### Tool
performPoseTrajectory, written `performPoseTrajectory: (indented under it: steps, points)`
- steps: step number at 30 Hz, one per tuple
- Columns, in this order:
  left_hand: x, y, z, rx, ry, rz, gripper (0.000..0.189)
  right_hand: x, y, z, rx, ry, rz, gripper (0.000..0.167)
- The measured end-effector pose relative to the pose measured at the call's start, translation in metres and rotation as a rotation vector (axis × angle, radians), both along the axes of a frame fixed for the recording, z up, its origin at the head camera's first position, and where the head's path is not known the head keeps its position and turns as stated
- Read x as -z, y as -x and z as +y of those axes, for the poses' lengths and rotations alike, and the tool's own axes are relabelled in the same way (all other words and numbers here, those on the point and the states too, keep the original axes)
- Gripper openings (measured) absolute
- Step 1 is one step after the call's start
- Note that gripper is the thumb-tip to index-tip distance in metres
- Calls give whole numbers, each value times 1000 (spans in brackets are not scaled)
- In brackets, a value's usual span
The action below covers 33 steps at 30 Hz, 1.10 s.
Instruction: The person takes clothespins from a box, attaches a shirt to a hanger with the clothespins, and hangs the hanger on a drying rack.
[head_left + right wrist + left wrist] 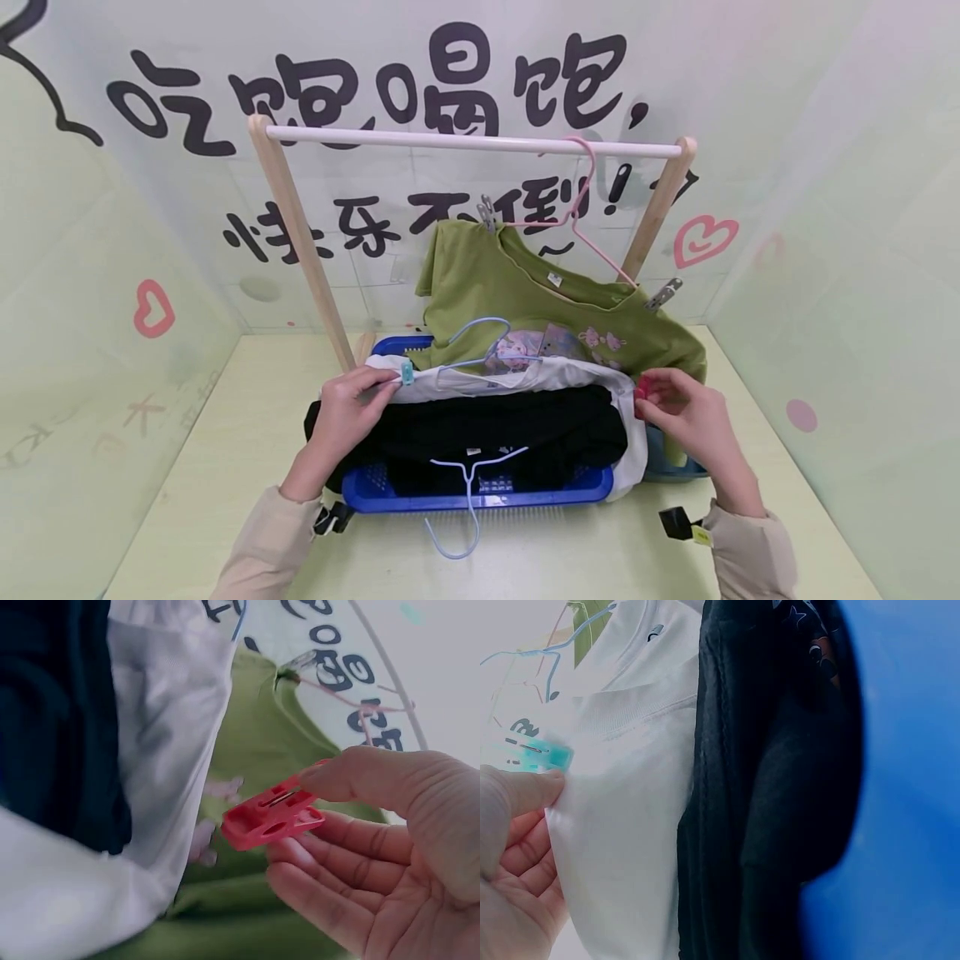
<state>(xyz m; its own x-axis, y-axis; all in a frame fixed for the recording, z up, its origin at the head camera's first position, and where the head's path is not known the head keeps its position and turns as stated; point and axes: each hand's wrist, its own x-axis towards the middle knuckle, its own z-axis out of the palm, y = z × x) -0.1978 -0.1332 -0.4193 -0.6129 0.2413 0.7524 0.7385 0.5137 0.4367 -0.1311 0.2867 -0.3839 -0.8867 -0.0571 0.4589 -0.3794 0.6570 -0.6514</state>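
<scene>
I'm watching the left hand [348, 414], centre-left, pinching the white shirt [472, 388] beside a teal clip [407, 372]; centre-right, the right hand [693, 419] is pinching a red clip [255, 823], its tip pointing shirtward.

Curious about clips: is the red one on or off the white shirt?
Off: the right hand pinches the red clip, its tip clamping nothing.

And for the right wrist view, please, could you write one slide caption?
Right hand pinching a red clip in front of a green shirt.
</scene>
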Motion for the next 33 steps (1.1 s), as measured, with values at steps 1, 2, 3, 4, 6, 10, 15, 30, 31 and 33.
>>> performPoseTrajectory:
  steps: [1,2,3,4,6,10,15,30,31,33]
  points:
    - [0,0,0,-1,-1,2,19,-1,2,-2,-11,16,6,33]
    - [0,0,0,-1,0,3,19,-3,4,-5,-18,25,14,34]
    - [0,0,0,-3,0,4,19,-4,6,-7,-25,36,20,34]
    - [0,0,0,-4,0,6,19,-6,9,-10,-34,49,25,34]
    - [0,0,0,-6,2,4,18,-9,13,-14,-47,80,25,33]
    - [0,-1,-1,-8,4,0,18,-10,23,-22,-78,194,8,31]
    - [0,-1,-1,-3,2,2,18,-5,35,-29,-124,308,28,32]
    - [2,-2,-1,-2,4,-12,17,2,48,-43,-158,322,93,27]
    - [2,-2,-1,-3,5,-14,17,6,51,-42,-153,327,95,27]
    - [2,-2,-1,-6,6,-18,17,12,55,-39,-147,334,105,27]
